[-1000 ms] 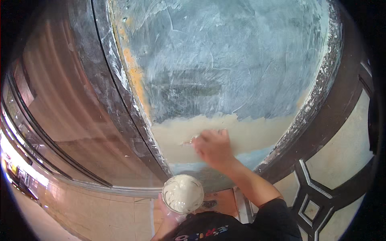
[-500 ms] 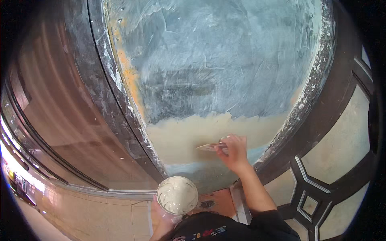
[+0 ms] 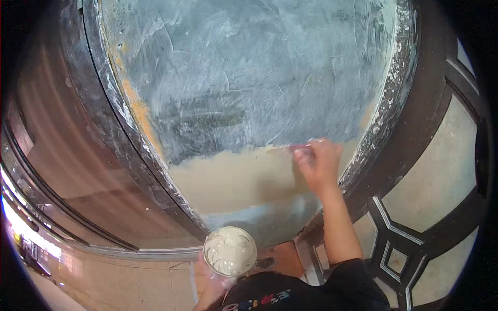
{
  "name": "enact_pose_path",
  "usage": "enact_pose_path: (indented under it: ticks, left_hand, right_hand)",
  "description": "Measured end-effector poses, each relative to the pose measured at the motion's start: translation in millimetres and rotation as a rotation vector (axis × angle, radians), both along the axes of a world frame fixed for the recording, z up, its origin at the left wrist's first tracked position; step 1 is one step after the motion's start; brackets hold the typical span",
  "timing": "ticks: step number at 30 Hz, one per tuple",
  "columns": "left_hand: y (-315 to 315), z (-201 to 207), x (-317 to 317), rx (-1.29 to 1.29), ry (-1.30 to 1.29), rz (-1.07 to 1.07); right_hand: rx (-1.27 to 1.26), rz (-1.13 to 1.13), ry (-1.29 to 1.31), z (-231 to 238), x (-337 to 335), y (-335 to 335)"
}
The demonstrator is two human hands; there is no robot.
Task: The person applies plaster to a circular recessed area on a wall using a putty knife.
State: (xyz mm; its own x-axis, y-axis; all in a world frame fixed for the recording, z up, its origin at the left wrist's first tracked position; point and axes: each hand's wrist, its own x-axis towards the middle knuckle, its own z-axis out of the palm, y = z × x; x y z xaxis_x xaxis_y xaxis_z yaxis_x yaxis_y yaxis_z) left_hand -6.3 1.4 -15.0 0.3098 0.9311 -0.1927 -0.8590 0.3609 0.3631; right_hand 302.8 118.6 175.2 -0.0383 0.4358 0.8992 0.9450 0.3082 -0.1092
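My right hand [image 3: 322, 160] is closed around a paintbrush [image 3: 284, 150]. The brush is at the upper edge of a cream painted band [image 3: 223, 181] that crosses the low part of a grey-blue wall panel [image 3: 207, 72]. Its tip blends with the wet-looking cream, so the bristles are hard to make out. Low in the picture, my left hand [image 3: 209, 280] grips a round tub [image 3: 206, 262] from its left side and below. Thick, glossy cream paint [image 3: 231, 251] fills much of it. The tub hides part of my left fingers.
A dark, paint-scuffed frame edge [image 3: 140, 142] borders the panel on the left, and another worn edge [image 3: 386, 98] on the right. Beyond the right one stands a dark door [image 3: 358, 192] with pale panels. Brown sheeting [image 3: 98, 160] fills the left; tan floor tiles [image 3: 150, 280] lie below.
My right hand and the brush have risen from the middle of the cream band to its upper edge, slightly rightward. The view has shifted a little. My left hand still holds the tub.
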Motion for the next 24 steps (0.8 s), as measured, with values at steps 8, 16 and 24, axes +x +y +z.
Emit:
enact_pose_path:
  ticks: [8, 16, 24]
  left_hand:
    - [-5, 6, 19, 0.012, -0.048, 0.07]
    - [-17, 8, 32, 0.031, -0.074, 0.049]
    - [-24, 18, 53, 0.047, -0.017, 0.092]
  right_hand:
    - [-0.157, 0.17, -0.124, -38, -16, -16]
    - [0.157, 0.076, -0.015, 33, 0, -6]
    - [-0.118, 0.26, -0.253, -30, -33, -4]
